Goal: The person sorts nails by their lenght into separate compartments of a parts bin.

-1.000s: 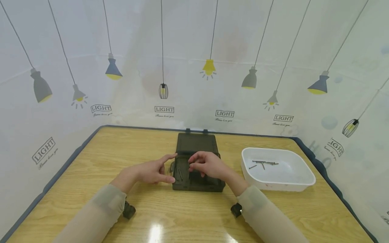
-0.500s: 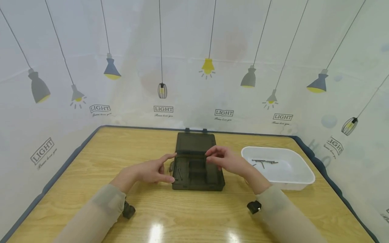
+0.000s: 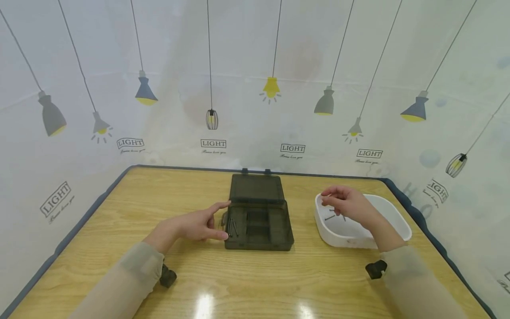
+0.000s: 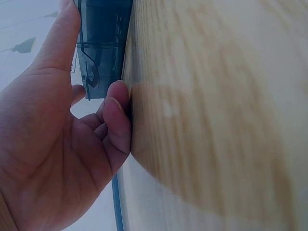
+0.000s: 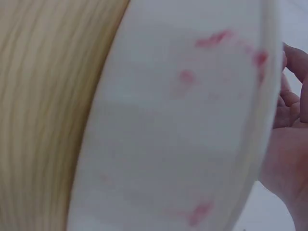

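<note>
A dark see-through plastic case (image 3: 281, 221) stands unlatched, lid (image 3: 256, 187) tipped back, on the table. Several long thin metal screws or nails (image 3: 233, 227) lie in its left compartment. My left hand (image 3: 191, 225) touches the case's left side with thumb and forefinger spread; its other fingers are bent, as the left wrist view shows. Over the left part of a white tray (image 3: 392, 217) hovers my right hand (image 3: 352, 206), its fingers loosely curved and nothing visible between them. Below it lie a few more screws or nails (image 3: 330, 218), partly hidden by the hand.
The wooden table (image 3: 255, 279) ends at a dark blue edge (image 3: 187, 168) against a white cloth wall (image 3: 247, 53) printed with lamps. Red smudges (image 5: 199, 211) mark the tray's outer side in the right wrist view.
My right hand has moved right, from over the middle of the case to above the white tray. The left hand has stayed at the case's left side.
</note>
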`<state>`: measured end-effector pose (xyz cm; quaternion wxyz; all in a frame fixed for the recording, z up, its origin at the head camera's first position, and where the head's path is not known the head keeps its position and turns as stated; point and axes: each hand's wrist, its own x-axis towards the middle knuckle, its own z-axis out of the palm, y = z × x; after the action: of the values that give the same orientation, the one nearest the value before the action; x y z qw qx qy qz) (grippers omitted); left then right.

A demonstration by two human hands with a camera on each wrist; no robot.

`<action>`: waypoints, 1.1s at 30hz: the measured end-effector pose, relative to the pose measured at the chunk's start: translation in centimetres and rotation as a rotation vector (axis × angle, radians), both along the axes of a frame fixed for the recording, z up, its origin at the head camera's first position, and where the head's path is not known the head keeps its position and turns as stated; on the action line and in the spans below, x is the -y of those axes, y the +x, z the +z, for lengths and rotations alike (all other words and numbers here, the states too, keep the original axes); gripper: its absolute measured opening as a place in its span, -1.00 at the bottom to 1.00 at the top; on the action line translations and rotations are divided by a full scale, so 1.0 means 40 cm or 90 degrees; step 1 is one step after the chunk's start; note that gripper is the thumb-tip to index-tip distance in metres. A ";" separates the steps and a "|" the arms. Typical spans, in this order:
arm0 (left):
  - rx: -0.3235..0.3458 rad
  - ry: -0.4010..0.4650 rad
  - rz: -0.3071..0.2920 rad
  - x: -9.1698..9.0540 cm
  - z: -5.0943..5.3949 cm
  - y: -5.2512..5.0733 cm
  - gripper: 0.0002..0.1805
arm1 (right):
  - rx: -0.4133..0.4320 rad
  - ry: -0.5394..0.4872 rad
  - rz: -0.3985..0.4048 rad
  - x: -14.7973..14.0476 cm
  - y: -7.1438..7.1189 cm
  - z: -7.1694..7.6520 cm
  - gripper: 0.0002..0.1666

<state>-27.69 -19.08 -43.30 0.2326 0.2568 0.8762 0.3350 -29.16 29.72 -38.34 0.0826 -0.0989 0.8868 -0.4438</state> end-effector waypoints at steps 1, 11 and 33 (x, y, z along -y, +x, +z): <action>-0.001 0.000 -0.001 0.000 0.000 0.000 0.16 | 0.002 0.003 -0.007 -0.015 -0.002 -0.004 -0.52; 0.000 -0.002 0.002 0.000 0.005 0.001 0.17 | 0.059 0.070 0.021 -0.104 -0.025 -0.041 -0.53; 0.002 0.003 0.004 -0.001 0.001 -0.001 0.18 | 0.074 0.173 0.042 -0.112 -0.057 -0.120 -0.65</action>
<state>-27.71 -19.04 -43.26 0.2326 0.2543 0.8756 0.3384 -31.45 34.22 -43.14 0.1607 -0.0899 0.9287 -0.3219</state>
